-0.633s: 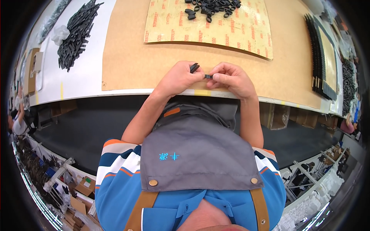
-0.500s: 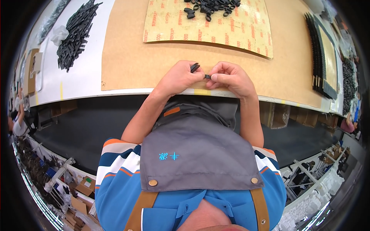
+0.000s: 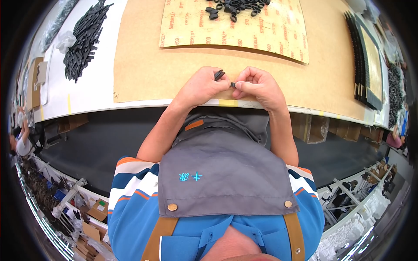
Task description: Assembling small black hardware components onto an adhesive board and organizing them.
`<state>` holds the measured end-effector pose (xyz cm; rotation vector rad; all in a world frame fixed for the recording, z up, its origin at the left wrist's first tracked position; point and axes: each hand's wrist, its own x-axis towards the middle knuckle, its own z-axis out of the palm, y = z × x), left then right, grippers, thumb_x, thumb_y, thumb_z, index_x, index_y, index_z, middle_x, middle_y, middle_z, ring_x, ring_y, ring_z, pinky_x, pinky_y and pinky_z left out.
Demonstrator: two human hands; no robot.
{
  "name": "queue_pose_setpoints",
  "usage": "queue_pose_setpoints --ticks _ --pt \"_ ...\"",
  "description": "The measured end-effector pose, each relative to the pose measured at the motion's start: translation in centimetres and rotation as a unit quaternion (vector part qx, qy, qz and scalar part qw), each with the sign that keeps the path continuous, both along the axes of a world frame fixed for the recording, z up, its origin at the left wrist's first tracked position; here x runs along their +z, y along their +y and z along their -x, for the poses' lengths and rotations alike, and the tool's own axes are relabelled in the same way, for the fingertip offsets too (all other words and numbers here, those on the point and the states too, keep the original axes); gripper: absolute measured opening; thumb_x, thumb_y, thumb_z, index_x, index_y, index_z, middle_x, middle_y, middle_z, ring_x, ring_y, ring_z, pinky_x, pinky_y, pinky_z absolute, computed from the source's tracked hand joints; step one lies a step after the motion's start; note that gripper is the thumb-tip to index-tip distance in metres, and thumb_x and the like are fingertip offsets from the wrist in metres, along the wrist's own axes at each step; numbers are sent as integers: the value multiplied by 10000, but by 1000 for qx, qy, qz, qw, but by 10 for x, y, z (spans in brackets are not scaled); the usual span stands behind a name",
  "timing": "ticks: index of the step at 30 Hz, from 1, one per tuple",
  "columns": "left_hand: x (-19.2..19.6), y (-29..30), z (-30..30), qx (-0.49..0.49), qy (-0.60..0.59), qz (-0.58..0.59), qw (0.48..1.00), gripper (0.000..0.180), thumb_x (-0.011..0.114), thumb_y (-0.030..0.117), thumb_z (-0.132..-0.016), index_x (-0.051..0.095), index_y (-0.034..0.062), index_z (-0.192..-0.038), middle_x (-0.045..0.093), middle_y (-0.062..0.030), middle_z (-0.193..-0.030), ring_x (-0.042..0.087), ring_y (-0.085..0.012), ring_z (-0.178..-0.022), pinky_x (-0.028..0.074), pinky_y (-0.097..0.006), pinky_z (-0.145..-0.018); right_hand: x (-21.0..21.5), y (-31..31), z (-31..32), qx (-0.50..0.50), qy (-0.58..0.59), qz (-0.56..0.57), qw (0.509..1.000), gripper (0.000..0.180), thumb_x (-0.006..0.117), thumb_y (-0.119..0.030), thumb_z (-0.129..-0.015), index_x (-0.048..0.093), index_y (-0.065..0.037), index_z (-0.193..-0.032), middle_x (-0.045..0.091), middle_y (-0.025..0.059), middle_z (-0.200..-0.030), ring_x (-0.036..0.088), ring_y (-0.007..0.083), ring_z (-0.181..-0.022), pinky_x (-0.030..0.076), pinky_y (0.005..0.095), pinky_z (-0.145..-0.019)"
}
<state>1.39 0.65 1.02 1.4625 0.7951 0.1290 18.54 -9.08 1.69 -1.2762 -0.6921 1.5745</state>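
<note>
We have a short black piece (image 3: 233, 85) on the near side of the yellow red-printed sheet (image 3: 196, 35), between the two hands. Right hand (image 3: 263, 89): thumb and index pinched closed on its right end, so nearer. Left hand (image 3: 203, 87): fingers curled closed round a few black strips (image 3: 219, 75), tips at the piece's left end; contact we can't tell. Long axis looks left-right, too small to be sure. Black loops (image 3: 239, 5) lie on the sheet, strip pile (image 3: 87, 43) left of it.

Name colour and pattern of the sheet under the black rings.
Pale yellow sheet, repeated red print; head view shows it best.
</note>
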Motion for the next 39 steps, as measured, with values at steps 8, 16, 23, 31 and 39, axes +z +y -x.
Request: queue_pose_setpoints --ticks 8,16,23,31,39 --pt "2 -1 0 0 3 -13 1000 155 596 182 -812 599 41 -749 482 59 -621 391 -31 -561 318 -225 -492 0 2 0 -2 -11 9 1000 110 645 -54 -814 544 -10 -827 638 91 -720 632 129 -656 527 243 -634" --pt "0 0 0 -2 4 -18 1000 152 591 176 -810 600 37 -750 485 57 -622 394 -33 -571 324 -226 -500 2 2 1 -7 -16 17 1000 118 649 -57 -807 538 -17 -818 632 84 -708 627 123 -641 521 238 -623" --pt "0 -1 0 1 -4 -16 1000 155 600 175 -813 593 36 -745 473 61 -618 390 -32 -573 319 -227 -499 1 2 2 -12 -16 21 1000 116 649 -52 -809 538 -20 -818 623 66 -713 621 113 -643 519 236 -617" --pt "1 -2 0 0 -5 -16 1000 153 600 173 -814 589 39 -741 463 64 -614 383 -30 -571 316 -226 -498 -3 1 3 -10 -12 10 1000 111 643 -47 -811 537 -13 -816 617 64 -723 624 118 -646 527 238 -611" --pt "6 -3 -2 20 1 -5 1000 162 576 152 -755 532 35 -652 443 43 -585 391 -43 -578 335 -245 -506 -8 1 9 -25 -37 23 999 117 644 -32 -809 528 -26 -820 586 38 -712 596 96 -622 517 240 -615"
